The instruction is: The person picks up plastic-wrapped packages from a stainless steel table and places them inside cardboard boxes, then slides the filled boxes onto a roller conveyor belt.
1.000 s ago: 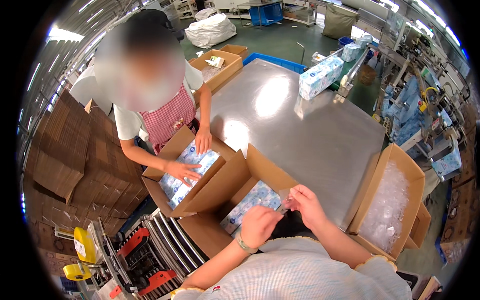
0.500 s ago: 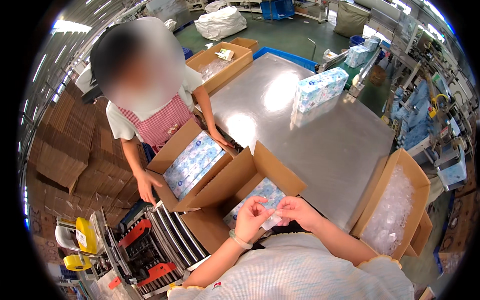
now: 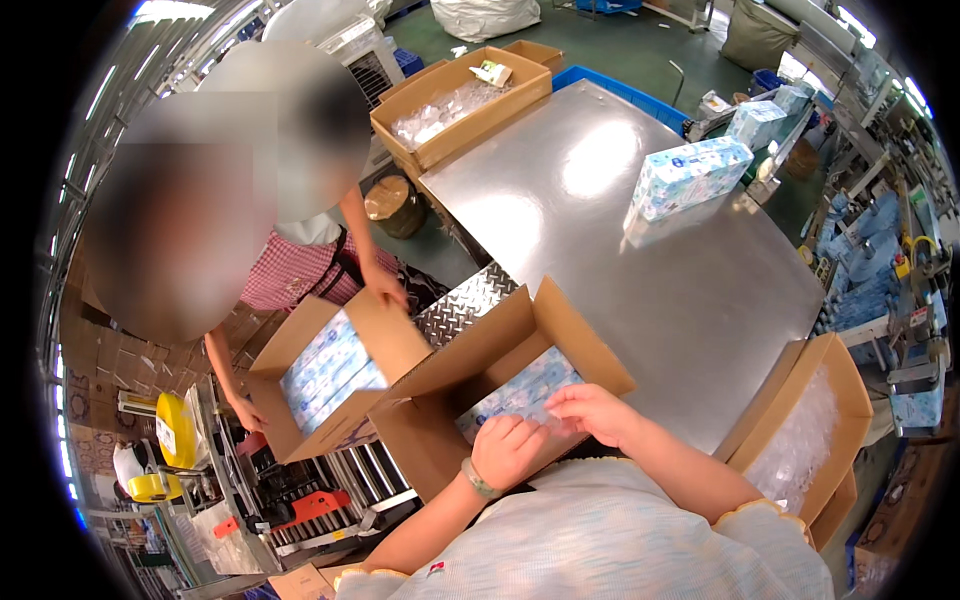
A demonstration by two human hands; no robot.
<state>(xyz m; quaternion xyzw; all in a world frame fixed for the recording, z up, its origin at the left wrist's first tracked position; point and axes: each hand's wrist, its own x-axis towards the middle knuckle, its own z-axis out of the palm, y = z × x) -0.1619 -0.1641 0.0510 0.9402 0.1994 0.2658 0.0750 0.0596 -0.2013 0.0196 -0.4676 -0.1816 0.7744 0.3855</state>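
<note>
Both hands rest on the blue-and-white tissue packs (image 3: 520, 392) inside an open cardboard box (image 3: 500, 375) at the steel bench's (image 3: 640, 250) near edge. The left hand (image 3: 510, 450) lies loosely curled on the packs, gripping nothing; the right hand (image 3: 597, 412) presses down with fingers spread.

Right hand (image 3: 598, 412) fingertips behind carton flap (image 3: 585, 345)

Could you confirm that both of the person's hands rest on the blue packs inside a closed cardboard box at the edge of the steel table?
Not quite: the cardboard box is open, flaps up. The head view shows the left hand and right hand on the blue packs inside it, at the steel table edge.
</note>
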